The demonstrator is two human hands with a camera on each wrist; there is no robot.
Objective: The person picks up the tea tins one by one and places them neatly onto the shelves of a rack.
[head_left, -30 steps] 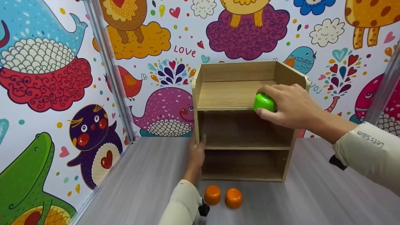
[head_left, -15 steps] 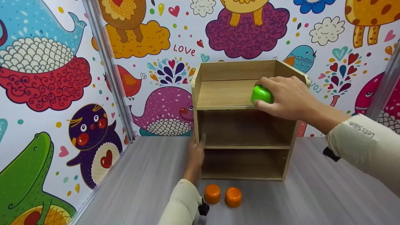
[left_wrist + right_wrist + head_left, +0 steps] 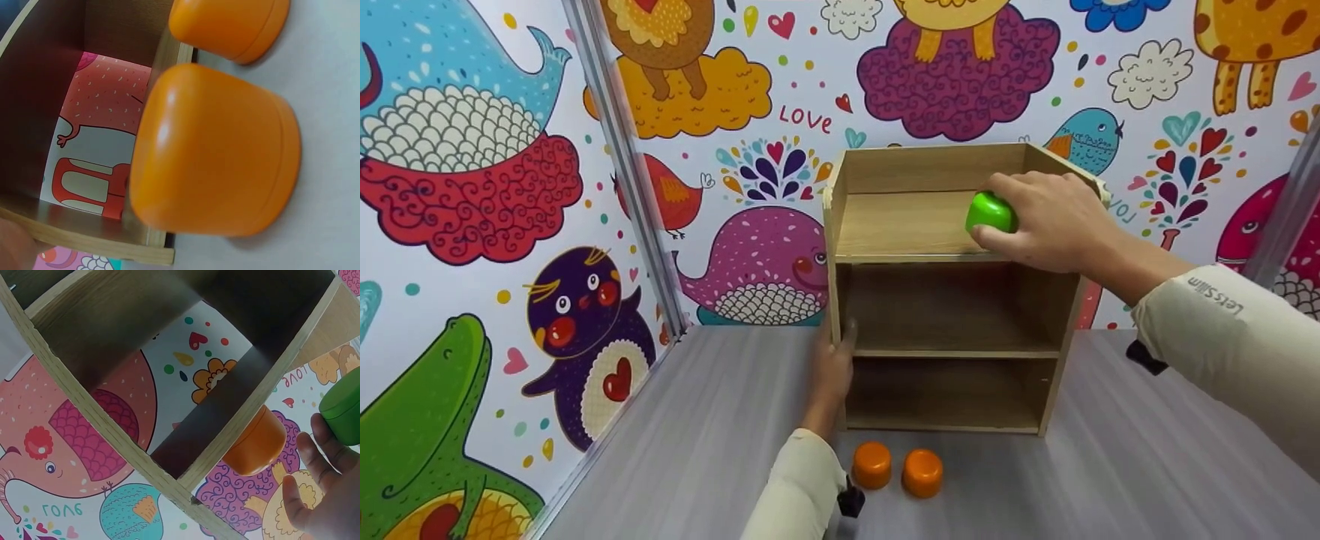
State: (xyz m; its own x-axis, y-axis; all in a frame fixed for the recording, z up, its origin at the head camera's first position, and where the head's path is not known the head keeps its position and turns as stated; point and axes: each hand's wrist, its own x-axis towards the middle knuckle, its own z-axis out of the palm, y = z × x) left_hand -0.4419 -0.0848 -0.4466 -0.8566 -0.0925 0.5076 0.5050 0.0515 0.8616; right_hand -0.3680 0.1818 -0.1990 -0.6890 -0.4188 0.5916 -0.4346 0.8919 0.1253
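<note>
My right hand (image 3: 1054,221) holds a bright green, rounded cylindrical plastic piece (image 3: 990,212) between thumb and fingers, over the front right part of the top board of a small wooden shelf unit (image 3: 952,354). In the right wrist view the fingers (image 3: 326,461) curve along the green piece (image 3: 344,408). An orange piece of similar shape (image 3: 256,444) shows there beyond the top board's edge; in the head view my right hand hides it. My left hand (image 3: 831,371) grips the left side panel, thumb at its front edge. Two more orange pieces (image 3: 871,465) (image 3: 922,472) stand before the unit.
The unit stands upright on a grey table (image 3: 720,420), with two compartments below its top tray. Behind it rises a wall (image 3: 810,67) printed with cartoon animals. A metal post (image 3: 622,165) marks the corner at the left.
My right hand has lifted the green piece a little and brought it further in over the top board. My left hand keeps its place on the side panel.
</note>
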